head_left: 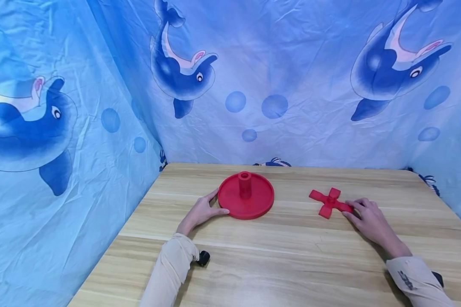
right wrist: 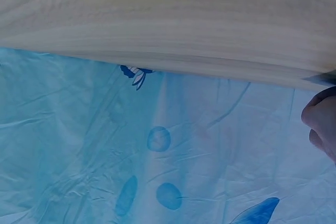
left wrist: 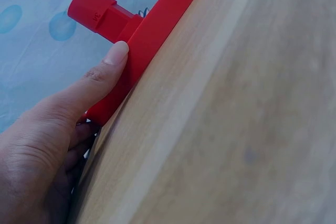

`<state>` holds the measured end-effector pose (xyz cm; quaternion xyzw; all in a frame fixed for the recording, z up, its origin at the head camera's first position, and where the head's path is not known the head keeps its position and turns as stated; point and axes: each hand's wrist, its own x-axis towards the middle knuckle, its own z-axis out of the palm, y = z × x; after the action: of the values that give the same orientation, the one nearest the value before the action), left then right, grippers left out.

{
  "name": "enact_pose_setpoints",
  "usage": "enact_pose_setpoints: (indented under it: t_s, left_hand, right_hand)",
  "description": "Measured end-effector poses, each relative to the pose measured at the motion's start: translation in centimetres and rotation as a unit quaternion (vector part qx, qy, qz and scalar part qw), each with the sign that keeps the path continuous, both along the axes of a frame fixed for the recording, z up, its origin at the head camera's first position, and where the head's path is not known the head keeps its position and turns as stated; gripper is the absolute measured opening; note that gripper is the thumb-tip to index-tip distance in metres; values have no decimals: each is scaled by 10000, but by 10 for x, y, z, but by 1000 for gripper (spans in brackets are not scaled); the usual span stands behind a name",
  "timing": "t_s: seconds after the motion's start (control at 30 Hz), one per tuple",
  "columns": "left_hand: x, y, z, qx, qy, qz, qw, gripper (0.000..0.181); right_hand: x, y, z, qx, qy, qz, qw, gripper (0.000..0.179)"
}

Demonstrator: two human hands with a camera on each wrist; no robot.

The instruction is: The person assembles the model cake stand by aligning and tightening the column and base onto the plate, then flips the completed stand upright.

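A red round base (head_left: 230, 204) with a low rim lies on the table, and a hollow red post (head_left: 245, 187) rises from its middle. My left hand (head_left: 203, 212) grips the base at its left side. In the left wrist view the thumb (left wrist: 116, 53) presses on the rim, while the other fingers are partly hidden behind it. To the right lies a red cross-shaped piece (head_left: 326, 199) with four flared arms and a small raised hub. My right hand (head_left: 369, 219) pinches its right arm; the right wrist view shows only part of this hand (right wrist: 323, 121).
Both red parts are on a wooden table (head_left: 269, 260), with a gap between them. Blue cloth (head_left: 311, 140) printed with dolphins and bubbles hangs behind the table and at its sides. A small black device (head_left: 203, 258) sits at the left wrist.
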<state>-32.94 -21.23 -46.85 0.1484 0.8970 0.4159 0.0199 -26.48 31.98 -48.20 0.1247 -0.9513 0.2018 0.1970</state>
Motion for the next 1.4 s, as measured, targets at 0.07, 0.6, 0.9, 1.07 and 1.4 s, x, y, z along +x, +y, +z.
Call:
enact_pose_setpoints:
  t_s: [0.07,0.6,0.9,1.07,1.4]
  left_hand:
    - [0,0,0,-33,-2,1,10000,101]
    - [0,-1,-2,-12,13,46,10000,101]
    - [0,0,-1,-16,32,32,10000,98]
    - [0,1,1,13,39,-9,10000,98]
    - [1,0,0,14,19,11,10000,99]
  right_hand:
    - [0,0,-1,-6,-48,-14,10000,41]
    - [2,0,-3,-233,244,103,9994,32]
    - [6,-3,2,-218,463,123,9986,31]
    - [8,-5,6,-197,426,71,9989,33]
    - [11,-13,13,-231,353,140,9990,35]
